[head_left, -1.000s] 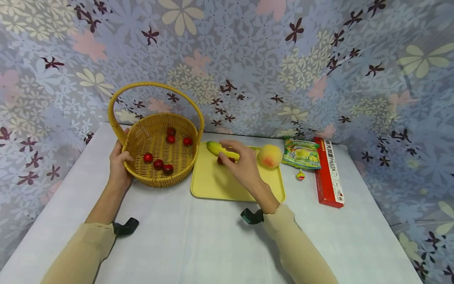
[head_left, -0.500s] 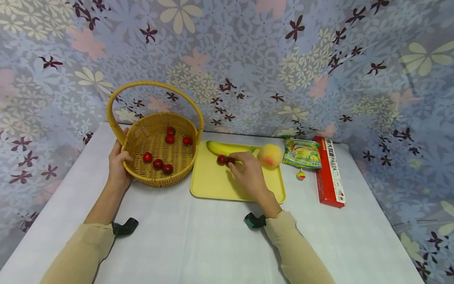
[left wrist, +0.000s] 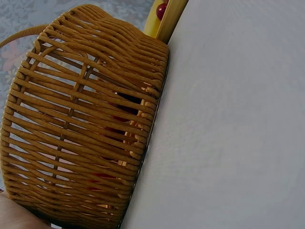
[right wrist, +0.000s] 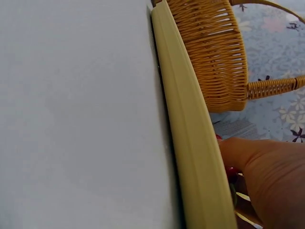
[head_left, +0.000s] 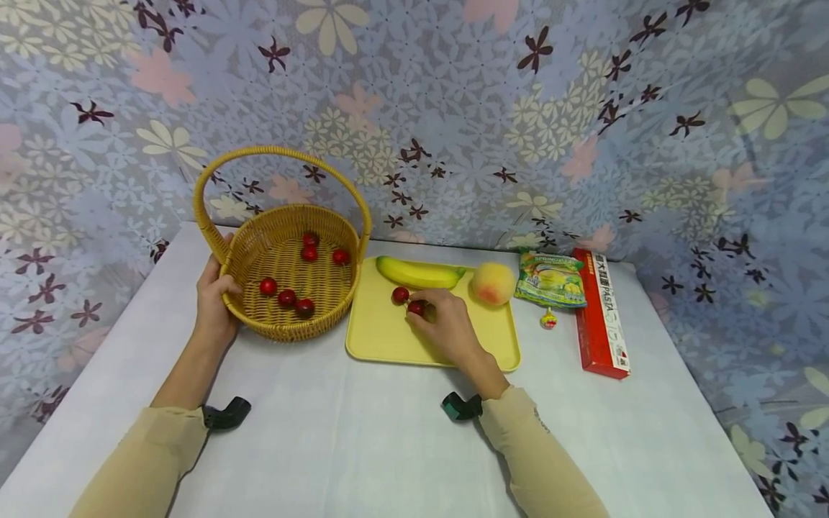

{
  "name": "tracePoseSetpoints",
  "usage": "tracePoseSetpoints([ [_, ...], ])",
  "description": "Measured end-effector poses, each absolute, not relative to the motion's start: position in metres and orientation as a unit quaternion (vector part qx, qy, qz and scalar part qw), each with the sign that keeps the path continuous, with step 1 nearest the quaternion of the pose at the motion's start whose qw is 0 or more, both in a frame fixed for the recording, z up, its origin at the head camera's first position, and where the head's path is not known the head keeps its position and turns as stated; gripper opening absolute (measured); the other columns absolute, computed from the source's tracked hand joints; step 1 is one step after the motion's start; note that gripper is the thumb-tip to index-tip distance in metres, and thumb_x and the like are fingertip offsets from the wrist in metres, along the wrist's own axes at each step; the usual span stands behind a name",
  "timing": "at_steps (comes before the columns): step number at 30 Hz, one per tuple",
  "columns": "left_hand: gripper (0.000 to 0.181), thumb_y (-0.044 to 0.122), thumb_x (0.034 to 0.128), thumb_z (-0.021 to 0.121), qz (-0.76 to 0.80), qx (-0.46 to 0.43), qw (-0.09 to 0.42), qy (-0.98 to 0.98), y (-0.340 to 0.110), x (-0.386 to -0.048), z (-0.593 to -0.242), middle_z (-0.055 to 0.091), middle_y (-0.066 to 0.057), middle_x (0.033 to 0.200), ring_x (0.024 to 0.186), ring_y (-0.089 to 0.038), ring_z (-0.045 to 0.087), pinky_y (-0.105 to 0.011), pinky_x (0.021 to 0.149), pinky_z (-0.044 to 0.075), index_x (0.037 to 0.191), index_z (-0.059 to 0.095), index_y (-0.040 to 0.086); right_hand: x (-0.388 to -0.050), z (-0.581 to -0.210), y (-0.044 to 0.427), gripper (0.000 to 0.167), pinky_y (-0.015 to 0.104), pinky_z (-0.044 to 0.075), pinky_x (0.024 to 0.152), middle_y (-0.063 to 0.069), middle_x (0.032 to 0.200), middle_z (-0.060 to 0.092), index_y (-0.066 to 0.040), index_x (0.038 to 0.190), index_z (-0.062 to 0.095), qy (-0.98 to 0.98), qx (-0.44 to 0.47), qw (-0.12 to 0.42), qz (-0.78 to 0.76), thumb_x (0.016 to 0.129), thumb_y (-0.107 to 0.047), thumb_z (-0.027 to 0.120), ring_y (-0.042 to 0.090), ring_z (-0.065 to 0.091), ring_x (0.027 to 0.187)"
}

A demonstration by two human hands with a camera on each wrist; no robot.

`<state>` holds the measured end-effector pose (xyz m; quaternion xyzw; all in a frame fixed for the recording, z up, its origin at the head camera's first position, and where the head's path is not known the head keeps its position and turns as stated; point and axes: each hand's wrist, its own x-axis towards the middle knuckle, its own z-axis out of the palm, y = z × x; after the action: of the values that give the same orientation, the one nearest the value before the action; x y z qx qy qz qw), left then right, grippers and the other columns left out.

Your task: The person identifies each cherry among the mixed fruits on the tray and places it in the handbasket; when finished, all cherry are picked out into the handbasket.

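My left hand [head_left: 215, 306] grips the left rim of a wicker basket [head_left: 294, 331], thumb over the edge. Inside the basket lie several dark red cherries [head_left: 287, 298]. Over the yellow tray [head_left: 376, 338], my right hand [head_left: 447, 324] pinches a cherry [head_left: 417, 308] between thumb and fingers. Another cherry [head_left: 400, 295] lies on the tray just left of those fingertips. Behind them a banana [head_left: 419, 273] rests along the tray's back edge, and a peach [head_left: 494, 283] sits at its back right corner. In the right wrist view the hand mostly hides the pinched cherry.
Right of the tray lie a green snack packet [head_left: 551, 279], a small lollipop [head_left: 548, 319] and a red pasta box [head_left: 602, 316]. The basket's tall handle [head_left: 281, 151] arches above it. A floral cloth [head_left: 453, 144] stands behind the white table [head_left: 311, 432].
My right hand has drawn back from over the banana toward the front of the tray, and the cherry in its fingers has come nearer. The left hand and basket stay put.
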<state>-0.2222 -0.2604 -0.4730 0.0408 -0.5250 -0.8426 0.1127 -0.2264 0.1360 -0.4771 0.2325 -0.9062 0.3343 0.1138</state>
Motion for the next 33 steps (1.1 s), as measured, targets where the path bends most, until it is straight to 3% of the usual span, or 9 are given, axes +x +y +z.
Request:
tracePoseSetpoints([
  [13,0.09,-0.014,0.0822,0.03,-0.84,0.045,0.118,-0.528,-0.257,-0.215,-0.475,0.034,0.0,0.167,0.149,-0.021,0.031,-0.029,0.117,0.03,0.164,0.038,0.021,-0.225,-0.482,0.138,0.034,0.04,0.061,0.087,0.012,0.11,0.077,-0.004,0.117,0.078,-0.869,0.239,0.161,0.402,0.086,-0.013,0.087,0.027,0.075,0.097],
  [33,0.09,-0.013,0.0803,0.03,-0.848,0.037,0.133,-0.512,-0.255,-0.212,-0.479,0.037,-0.001,0.164,0.144,-0.02,0.034,-0.028,0.114,0.032,0.163,0.041,0.021,-0.22,-0.475,0.128,0.042,0.04,0.06,0.09,0.009,0.115,0.077,-0.005,0.12,0.076,-0.829,0.307,0.183,0.431,0.081,-0.006,0.09,0.024,0.074,0.103],
])
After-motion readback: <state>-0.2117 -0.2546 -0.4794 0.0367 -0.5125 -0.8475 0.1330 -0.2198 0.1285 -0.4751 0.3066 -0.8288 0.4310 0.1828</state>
